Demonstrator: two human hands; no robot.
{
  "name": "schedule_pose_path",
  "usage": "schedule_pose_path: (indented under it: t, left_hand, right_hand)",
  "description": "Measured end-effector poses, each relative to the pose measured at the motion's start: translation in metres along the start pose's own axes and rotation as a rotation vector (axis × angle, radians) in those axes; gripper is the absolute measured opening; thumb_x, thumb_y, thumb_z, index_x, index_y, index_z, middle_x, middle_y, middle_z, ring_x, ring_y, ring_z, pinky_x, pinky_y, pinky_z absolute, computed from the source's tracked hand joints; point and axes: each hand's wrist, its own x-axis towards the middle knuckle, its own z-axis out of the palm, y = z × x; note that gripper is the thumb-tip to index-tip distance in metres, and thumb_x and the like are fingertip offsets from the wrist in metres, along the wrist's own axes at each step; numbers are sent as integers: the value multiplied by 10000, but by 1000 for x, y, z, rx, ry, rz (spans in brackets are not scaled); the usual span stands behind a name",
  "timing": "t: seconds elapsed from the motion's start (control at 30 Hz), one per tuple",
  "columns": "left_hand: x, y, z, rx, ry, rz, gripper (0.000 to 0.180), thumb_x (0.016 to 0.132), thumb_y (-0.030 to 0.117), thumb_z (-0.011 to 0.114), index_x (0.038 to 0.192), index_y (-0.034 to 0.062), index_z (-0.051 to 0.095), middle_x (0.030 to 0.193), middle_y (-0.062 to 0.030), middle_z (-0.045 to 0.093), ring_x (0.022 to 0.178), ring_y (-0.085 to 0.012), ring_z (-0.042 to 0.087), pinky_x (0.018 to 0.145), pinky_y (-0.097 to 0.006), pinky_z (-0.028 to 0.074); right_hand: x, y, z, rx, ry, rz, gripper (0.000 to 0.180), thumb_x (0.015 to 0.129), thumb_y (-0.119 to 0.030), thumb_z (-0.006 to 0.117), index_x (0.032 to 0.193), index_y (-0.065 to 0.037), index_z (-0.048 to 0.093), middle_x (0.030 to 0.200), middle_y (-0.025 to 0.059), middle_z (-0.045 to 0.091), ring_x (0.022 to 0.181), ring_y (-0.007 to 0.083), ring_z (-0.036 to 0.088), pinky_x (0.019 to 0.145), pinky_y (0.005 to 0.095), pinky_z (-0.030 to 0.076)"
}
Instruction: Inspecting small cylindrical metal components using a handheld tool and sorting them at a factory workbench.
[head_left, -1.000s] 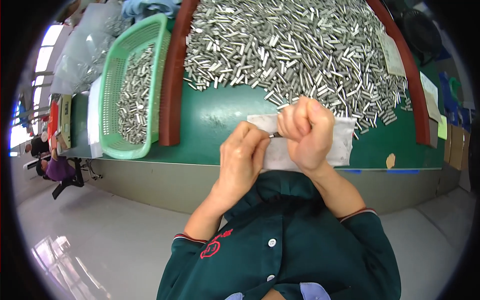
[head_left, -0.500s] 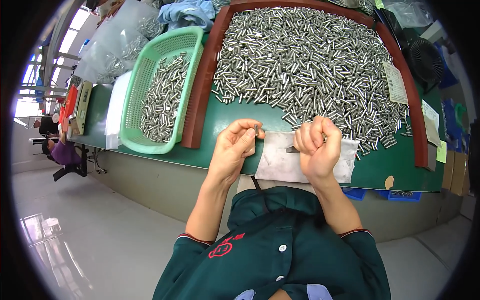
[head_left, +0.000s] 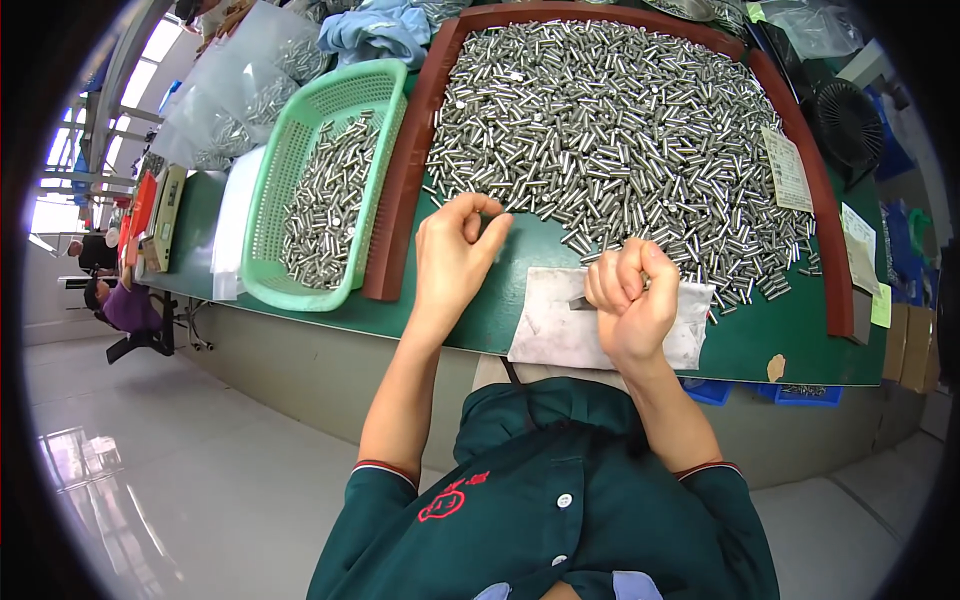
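While the head view's right hand [head_left: 637, 305] grips a dark tool [head_left: 581, 303] over the pale cloth [head_left: 548, 340] right of centre, the left hand [head_left: 450, 258] curls beside metal pins [head_left: 610, 125] at upper centre; I cannot tell whether it pinches one.

No wording or number can be read with certainty. Just past six o'clock from the middle of the view, a rounded red embroidered emblem [head_left: 440, 507] with letter-like stitches inside stands on the dark green, white-buttoned cloth shirt [head_left: 640, 500]; a small red stitched mark [head_left: 479, 478] sits just beside it, toward one o'clock. At two o'clock, a pale rectangular paper sheet [head_left: 787, 170] carries rows of fine print, too small to make out; it lies along the edge of the heap of short silver metal pins [head_left: 600, 130], near the long reddish-brown rail [head_left: 808, 140].
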Motion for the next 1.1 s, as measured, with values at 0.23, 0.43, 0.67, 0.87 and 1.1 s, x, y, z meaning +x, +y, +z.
schedule_pose_path:
  t: [0.23,0.43,0.67,0.87,1.1]
  left_hand:
    - [4,-6,16,193,73,120,141,641,98,670,688,6,575,523,-72,443,467,-211,444,466,-341,362]
    - [-5,2,11,149,91,100,78,644,49,640,651,3,577,495,-65,421,430,-188,429,434,-320,348]
    - [-60,20,8,16,-228,189,59,655,13,641,684,21,590,514,-58,409,423,-166,403,419,-293,330]
    - [-70,19,19,72,-173,241,75,653,15,643,674,20,572,542,-73,426,462,-206,445,440,-318,353]
    - [-72,20,21,101,-168,252,73,654,9,639,673,18,569,547,-75,427,471,-221,451,445,-328,357]
  right_hand:
    - [-2,2,-1,79,19,-25,365,860,-190,305,510,-89,275,413,-4,261,378,67,179,369,232,160]
    - [-3,1,-1,90,24,-23,367,861,-195,309,512,-86,277,415,-4,265,379,65,181,371,232,159]
    - [0,-1,0,30,31,27,372,859,-257,304,513,-122,281,394,-28,239,365,76,156,384,246,145]
    - [0,-2,-3,100,24,21,374,854,-264,304,507,-126,281,392,-32,242,366,79,155,388,247,153]
    - [-2,-2,-7,235,28,14,363,843,-218,309,501,-101,284,403,-9,261,370,75,173,371,241,159]
